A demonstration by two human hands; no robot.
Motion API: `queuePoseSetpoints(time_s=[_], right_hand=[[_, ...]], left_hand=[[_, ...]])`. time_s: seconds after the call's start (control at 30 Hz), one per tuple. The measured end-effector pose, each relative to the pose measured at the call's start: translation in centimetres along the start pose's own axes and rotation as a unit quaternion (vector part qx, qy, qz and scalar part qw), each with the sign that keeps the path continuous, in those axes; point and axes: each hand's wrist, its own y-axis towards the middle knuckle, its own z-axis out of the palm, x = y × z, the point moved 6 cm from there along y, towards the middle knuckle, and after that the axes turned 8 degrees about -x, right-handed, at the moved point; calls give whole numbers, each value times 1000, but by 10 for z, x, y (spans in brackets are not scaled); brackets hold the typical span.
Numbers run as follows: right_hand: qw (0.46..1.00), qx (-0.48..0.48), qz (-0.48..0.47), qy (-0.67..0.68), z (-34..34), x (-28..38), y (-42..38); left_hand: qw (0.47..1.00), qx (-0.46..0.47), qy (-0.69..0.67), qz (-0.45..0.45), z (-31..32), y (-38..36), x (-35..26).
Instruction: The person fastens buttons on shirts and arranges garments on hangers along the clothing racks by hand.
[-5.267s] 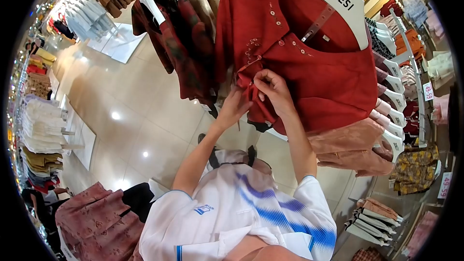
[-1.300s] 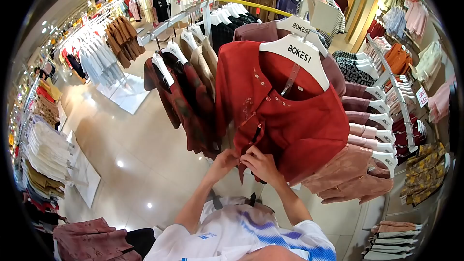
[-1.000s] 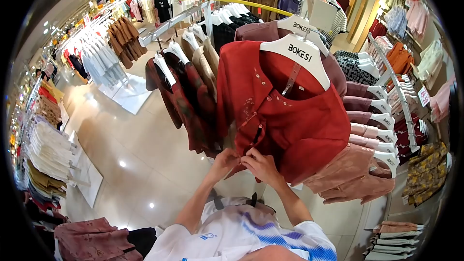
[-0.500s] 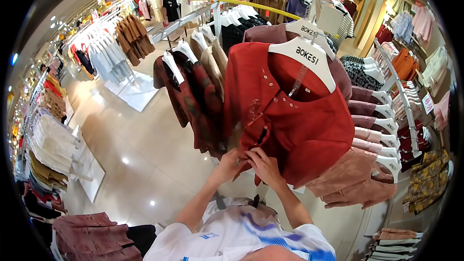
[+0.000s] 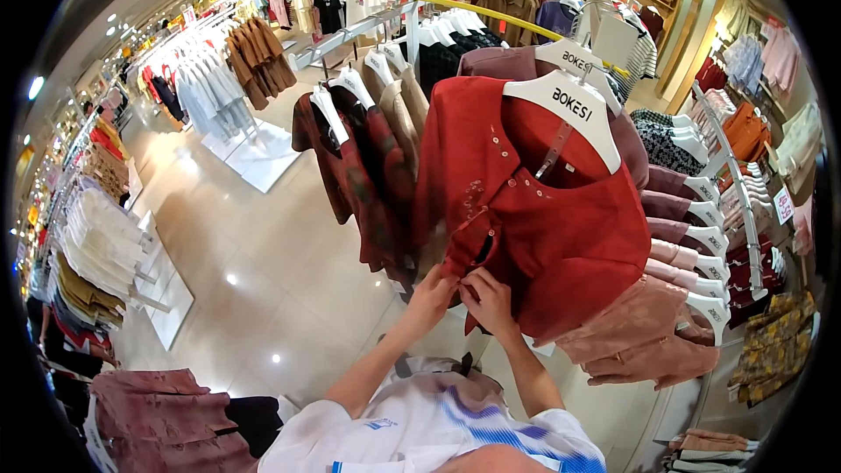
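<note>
A red shirt (image 5: 543, 228) hangs on a white hanger (image 5: 574, 105) at the front of a full clothes rack (image 5: 745, 201). Both hands meet at the low end of its button strip. The left hand (image 5: 434, 293) pinches the cloth edge, and the right hand (image 5: 488, 296) pinches it just beside. A dark checked shirt (image 5: 363, 184) hangs to the left. Below is a shiny floor (image 5: 254, 245).

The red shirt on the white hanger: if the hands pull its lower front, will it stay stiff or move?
The red shirt is probably floppy: its cloth folds where the left hand and right hand pinch it. It likely swings, since it only hangs from the white hanger. It seems light.
</note>
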Motion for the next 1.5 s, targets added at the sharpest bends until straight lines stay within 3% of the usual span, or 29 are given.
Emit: queuePoseSetpoints(time_s=[0.17,0.23,0.33,0.57,0.63,0.73,0.87,0.97,1.07,1.13,1.17,1.23,1.27,1.33,1.37,1.43,1.5], right_hand=[[1000,3,-10,27,-5,5,8],[1000,-2,-5,25,-5,3,8],[1000,1,2,23,-6,2,8],[999,6,37,26,-7,0,10],[997,4,59,42,-5,-6,8],[992,18,110,66,1,-20,4],[978,40,172,112,4,-28,3],[980,27,165,110,0,-24,4],[963,-33,232,135,0,-44,-7],[964,-32,227,133,-2,-47,-11],[966,-36,221,132,-4,-48,-11],[972,-29,194,129,-7,-42,-11],[977,-24,168,127,-8,-38,-11],[977,-14,170,128,-9,-41,-17],[977,-10,171,129,-9,-43,-19],[972,9,193,133,-10,-45,-22],[967,29,216,135,-11,-50,-27]], left_hand=[[999,0,-20,-34,-1,-2,12],[997,43,-9,-66,2,1,14],[998,56,-8,-23,4,3,10],[997,69,3,-41,9,7,9],[991,87,93,44,15,8,1],[973,82,194,93,23,5,1],[968,67,211,121,26,7,3],[967,52,230,98,28,7,11],[976,48,196,78,33,5,14],[997,44,52,41,36,4,19],[997,41,51,39,36,3,22],[992,45,-113,-42,34,-2,32],[992,40,-113,-45,34,-3,34],[975,56,-140,-161,40,-8,48],[975,51,-141,-163,43,-12,52],[997,42,-58,-32,50,-14,43],[999,37,-18,-30,56,-21,43]])
